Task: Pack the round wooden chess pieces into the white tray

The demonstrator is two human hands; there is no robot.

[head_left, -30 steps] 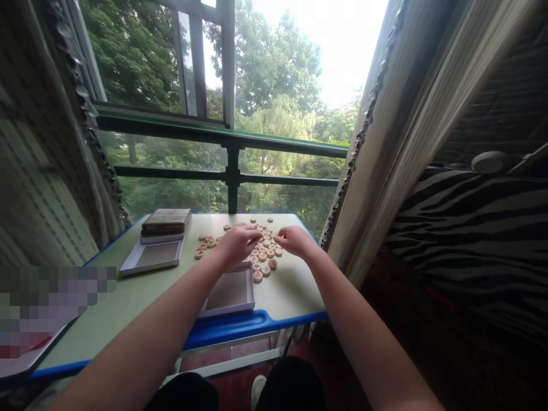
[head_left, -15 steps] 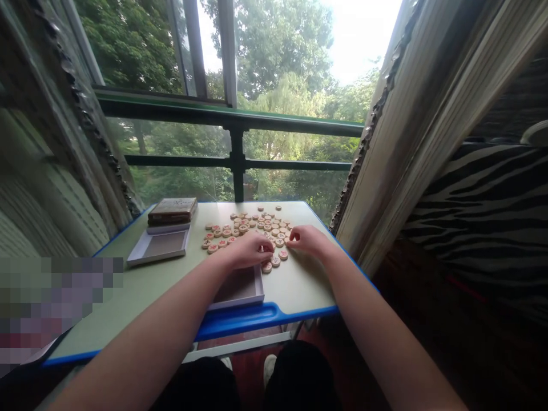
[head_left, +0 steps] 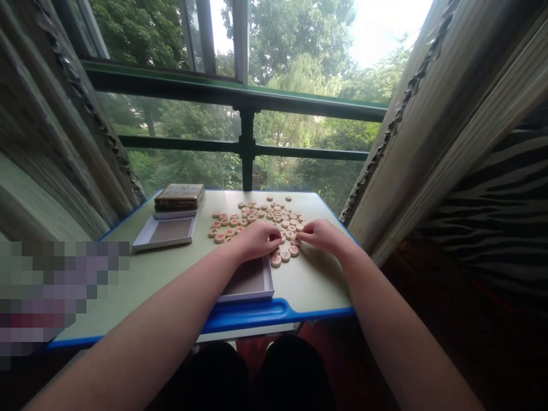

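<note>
Many round wooden xiangqi pieces (head_left: 285, 256) with red or dark characters lie spread over the pale table (head_left: 321, 279). My left hand (head_left: 261, 238) is over the near side of the pieces, its fingers curled and pinched on a piece that they largely cover. At the right edge of the spread, my right hand (head_left: 321, 235) has thumb and fingertips closed on another piece (head_left: 295, 241). Below my left hand and forearm sits a shallow white-walled box tray (head_left: 272, 279), partly hidden by them.
A second shallow box part (head_left: 143, 234) lies at the left, against a brown box (head_left: 180, 194) with a printed top. Blue edging (head_left: 257, 313) rims the table. A window railing (head_left: 247, 148) stands behind, with curtains (head_left: 411, 120) on both sides.
The view has shifted, so the table sits slightly higher and further right. Both hands stay among the pieces; the right fingertips now bear on a piece at the near right edge.
</note>
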